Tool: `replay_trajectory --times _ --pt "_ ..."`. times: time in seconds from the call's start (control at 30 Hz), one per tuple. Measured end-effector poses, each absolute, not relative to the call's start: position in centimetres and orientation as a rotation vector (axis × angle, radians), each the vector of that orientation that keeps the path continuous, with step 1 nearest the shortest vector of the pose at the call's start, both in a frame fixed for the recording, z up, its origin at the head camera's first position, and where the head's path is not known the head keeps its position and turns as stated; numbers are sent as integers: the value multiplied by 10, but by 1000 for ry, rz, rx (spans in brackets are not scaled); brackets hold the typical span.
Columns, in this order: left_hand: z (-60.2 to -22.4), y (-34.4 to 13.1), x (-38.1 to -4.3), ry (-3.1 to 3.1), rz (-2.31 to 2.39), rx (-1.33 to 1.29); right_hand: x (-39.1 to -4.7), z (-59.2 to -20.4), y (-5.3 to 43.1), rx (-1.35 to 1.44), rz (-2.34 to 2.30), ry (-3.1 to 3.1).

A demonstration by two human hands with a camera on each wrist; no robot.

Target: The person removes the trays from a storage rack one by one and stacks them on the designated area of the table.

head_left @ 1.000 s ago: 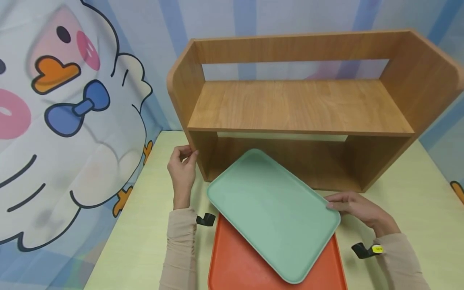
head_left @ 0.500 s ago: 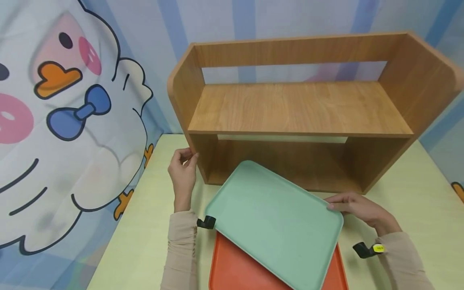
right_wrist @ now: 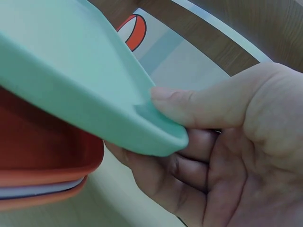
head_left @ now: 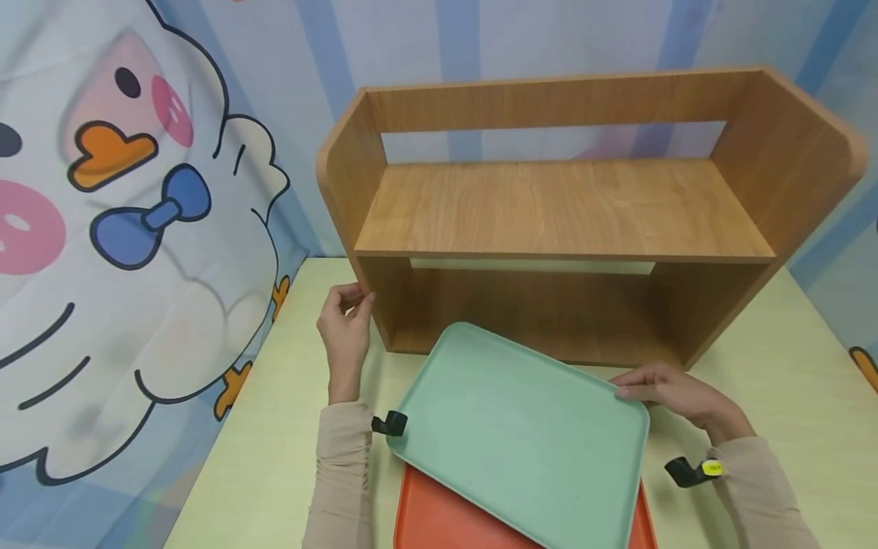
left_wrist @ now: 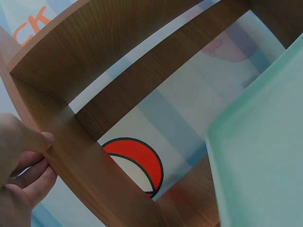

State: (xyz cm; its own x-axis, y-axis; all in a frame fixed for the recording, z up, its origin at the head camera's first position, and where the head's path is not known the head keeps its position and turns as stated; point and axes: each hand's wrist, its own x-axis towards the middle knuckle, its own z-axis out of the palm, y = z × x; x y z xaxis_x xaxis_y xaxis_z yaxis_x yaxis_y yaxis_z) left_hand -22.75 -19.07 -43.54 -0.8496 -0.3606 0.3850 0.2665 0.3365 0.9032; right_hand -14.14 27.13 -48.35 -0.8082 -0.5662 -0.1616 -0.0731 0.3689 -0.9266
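Note:
My right hand [head_left: 675, 396] grips a pale green tray [head_left: 528, 435] near its right corner, thumb on top and fingers underneath, as the right wrist view shows. The green tray lies askew over an orange tray [head_left: 453, 511], covering much of it. My left hand [head_left: 345, 324] pinches the front edge of the left side panel [left_wrist: 71, 156] of a wooden shelf [head_left: 549, 210], thumb on the inner side. In the left wrist view the green tray's corner [left_wrist: 255, 156] stands close to the shelf opening.
Below the orange tray, a pale tray edge [right_wrist: 38, 190] and another orange edge [right_wrist: 42, 203] show in a stack. The two-level shelf stands on a light yellow table [head_left: 267, 427]. Behind it hangs a striped blue backdrop [head_left: 549, 38], with a cartoon bird print at left.
The green tray has swung toward me about the right hand, its far corner drawing back from the shelf. Both hands have stayed nearly in place.

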Motion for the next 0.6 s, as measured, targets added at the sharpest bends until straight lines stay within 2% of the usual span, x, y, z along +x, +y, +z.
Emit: replay_trajectory --times 0.6 --pt "-434 -190 -227 -2080 -1553 96 -144 -481 269 -551 -1340 2238"
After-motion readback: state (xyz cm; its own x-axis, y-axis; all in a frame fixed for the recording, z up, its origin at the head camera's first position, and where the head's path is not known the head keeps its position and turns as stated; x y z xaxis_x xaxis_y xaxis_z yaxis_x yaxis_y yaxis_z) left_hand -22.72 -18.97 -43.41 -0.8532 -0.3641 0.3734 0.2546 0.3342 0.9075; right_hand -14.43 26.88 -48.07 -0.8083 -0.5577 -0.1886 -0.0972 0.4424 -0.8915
